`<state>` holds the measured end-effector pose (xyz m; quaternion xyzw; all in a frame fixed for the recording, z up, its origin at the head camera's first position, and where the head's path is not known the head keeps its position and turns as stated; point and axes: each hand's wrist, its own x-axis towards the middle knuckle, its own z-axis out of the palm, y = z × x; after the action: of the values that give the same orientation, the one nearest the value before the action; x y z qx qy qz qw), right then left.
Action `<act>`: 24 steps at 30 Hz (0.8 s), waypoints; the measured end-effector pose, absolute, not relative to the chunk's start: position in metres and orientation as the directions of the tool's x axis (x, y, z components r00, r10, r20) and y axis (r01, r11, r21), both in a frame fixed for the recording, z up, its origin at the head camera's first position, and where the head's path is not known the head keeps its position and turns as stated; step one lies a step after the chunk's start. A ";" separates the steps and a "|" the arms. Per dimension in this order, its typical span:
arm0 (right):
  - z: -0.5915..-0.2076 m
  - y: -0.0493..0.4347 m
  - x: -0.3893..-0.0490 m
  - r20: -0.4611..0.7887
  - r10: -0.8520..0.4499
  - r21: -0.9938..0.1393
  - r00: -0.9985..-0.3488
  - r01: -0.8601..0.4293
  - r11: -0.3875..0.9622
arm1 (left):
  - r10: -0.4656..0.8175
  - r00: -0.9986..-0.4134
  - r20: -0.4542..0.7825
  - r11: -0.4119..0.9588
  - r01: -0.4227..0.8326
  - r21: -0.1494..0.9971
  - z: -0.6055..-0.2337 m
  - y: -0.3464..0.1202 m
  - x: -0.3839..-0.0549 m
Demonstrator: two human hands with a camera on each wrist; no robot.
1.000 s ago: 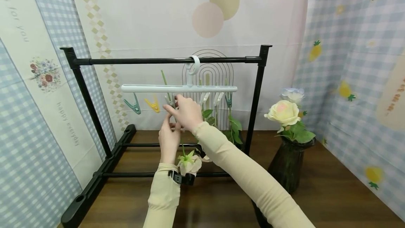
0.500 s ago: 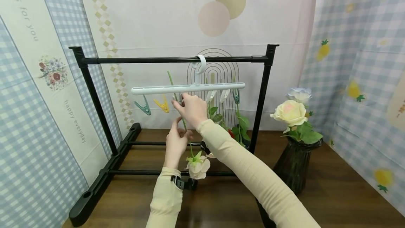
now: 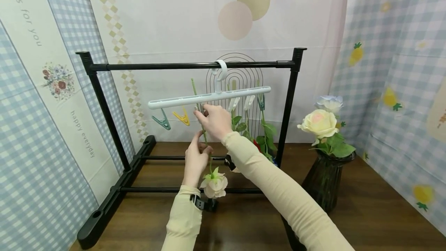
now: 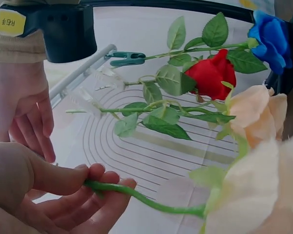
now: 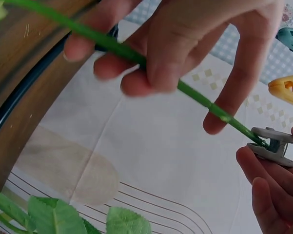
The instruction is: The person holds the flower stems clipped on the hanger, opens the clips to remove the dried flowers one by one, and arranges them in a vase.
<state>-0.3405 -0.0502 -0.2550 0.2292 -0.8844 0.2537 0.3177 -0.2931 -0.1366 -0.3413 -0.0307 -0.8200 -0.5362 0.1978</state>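
A pale rose [image 3: 214, 185] hangs head down from its green stem [image 5: 200, 100]. My left hand [image 3: 196, 160] pinches this stem between thumb and fingers, below the hanger. Just above it, my right hand [image 3: 216, 121] holds a grey clothespin [image 5: 277, 152] under the white hanger [image 3: 184, 100]. In the right wrist view the stem lies between the clothespin's tips, and its cut end sticks up past the hanger bar in the head view. Left of it, a green clothespin [image 3: 162, 121] and a yellow clothespin [image 3: 182, 117] hang without flowers.
The hanger hooks over a black rack's top rail [image 3: 156, 66]. Right of my hands hang a blue rose [image 4: 272, 41], a red rose [image 4: 212, 75] and a peach rose [image 4: 258, 114]. A dark vase [image 3: 322, 181] with flowers stands at the right of the wooden table [image 3: 244, 224].
The hanger has tilted, its left end lower and its right end higher. Both hands appear further right, partly as the view shifted. More of the stem shows between them.
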 end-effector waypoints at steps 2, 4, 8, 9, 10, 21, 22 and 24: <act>-0.255 -0.048 -0.341 0.677 -0.244 -0.301 -0.694 -0.564 0.769 | -0.162 -0.921 0.354 0.421 0.260 0.869 -0.342 -0.136 -0.292; -0.254 -0.046 -0.341 0.678 -0.244 -0.297 -0.694 -0.562 0.772 | -0.159 -0.923 0.350 0.425 0.256 0.868 -0.342 -0.136 -0.290; -0.253 -0.042 -0.342 0.679 -0.265 -0.265 -0.684 -0.565 0.781 | -0.161 -0.916 0.368 0.489 0.250 0.836 -0.340 -0.139 -0.287; -0.252 -0.041 -0.341 0.677 -0.272 -0.256 -0.684 -0.565 0.784 | -0.162 -0.911 0.379 0.520 0.248 0.818 -0.340 -0.140 -0.287; -0.251 -0.041 -0.341 0.673 -0.280 -0.250 -0.685 -0.566 0.785 | -0.165 -0.903 0.397 0.555 0.247 0.794 -0.339 -0.142 -0.286; -0.241 -0.036 -0.340 0.614 -0.297 -0.228 -0.731 -0.525 0.820 | -0.194 -0.885 0.424 0.778 0.125 0.616 -0.328 -0.173 -0.279; -0.240 -0.036 -0.339 0.610 -0.296 -0.234 -0.735 -0.524 0.819 | -0.202 -0.892 0.404 0.788 0.097 0.608 -0.327 -0.177 -0.277; -0.239 -0.036 -0.339 0.603 -0.298 -0.240 -0.740 -0.524 0.817 | -0.217 -0.903 0.370 0.809 0.046 0.586 -0.325 -0.185 -0.275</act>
<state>-0.3389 -0.0361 -0.2394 0.2256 -0.9107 0.2015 0.2812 -0.2753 -0.1849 -0.3253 0.0462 -0.9264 -0.3056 0.2150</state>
